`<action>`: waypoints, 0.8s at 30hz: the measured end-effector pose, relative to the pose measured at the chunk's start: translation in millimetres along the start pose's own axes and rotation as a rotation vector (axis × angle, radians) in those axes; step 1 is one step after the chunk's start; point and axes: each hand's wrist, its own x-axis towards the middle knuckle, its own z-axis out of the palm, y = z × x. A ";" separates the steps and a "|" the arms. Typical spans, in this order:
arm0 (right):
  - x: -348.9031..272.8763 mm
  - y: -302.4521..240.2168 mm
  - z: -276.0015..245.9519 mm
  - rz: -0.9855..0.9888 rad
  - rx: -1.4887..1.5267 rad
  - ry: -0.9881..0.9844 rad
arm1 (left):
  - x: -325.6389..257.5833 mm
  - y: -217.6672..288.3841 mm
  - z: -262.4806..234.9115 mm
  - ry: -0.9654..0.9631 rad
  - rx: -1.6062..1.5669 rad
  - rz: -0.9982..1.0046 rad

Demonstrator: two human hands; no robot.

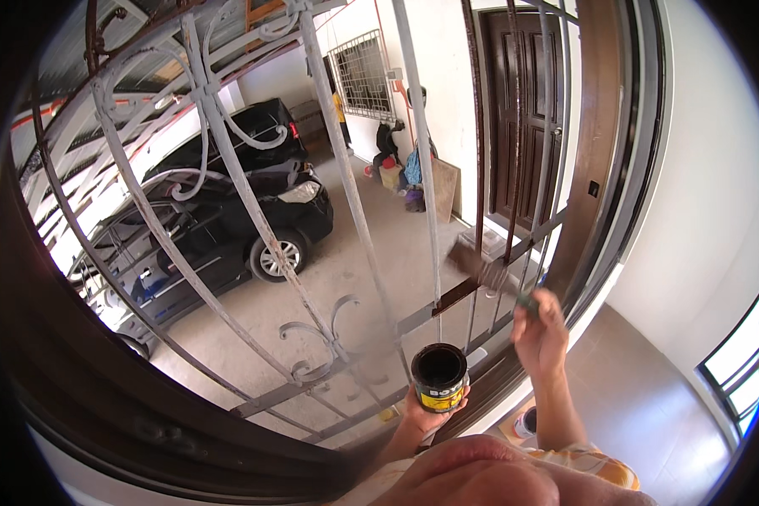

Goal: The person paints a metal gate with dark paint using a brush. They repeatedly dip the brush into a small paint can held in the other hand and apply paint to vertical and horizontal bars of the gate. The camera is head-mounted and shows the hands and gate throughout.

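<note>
Low in the middle, my left hand [422, 413] is wrapped round a small open paint can [441, 400] with a yellow and black label and dark paint inside. My right hand [541, 333] grips the green handle of a paintbrush [491, 274], blurred by motion. Its dark bristles point up and left, close to the bars of a metal window grille [358, 228]; whether they touch is unclear. Most of the grille's bars and scrolls are grey. Some bars at the right, and a stretch of the crossbar [457, 295] below the brush, are dark brown.
A brown window frame [597, 126] surrounds the grille. Beyond it, dark cars [202, 223] stand on a concrete floor, with a brown door [524, 118], a leaning board [444, 190] and bags [413, 169] by the wall. Behind my right arm sits another container [526, 422].
</note>
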 end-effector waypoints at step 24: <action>244.9 -73.6 209.1 -0.423 -0.176 -0.389 | -1.4 0.1 6.8 0.028 0.074 -0.006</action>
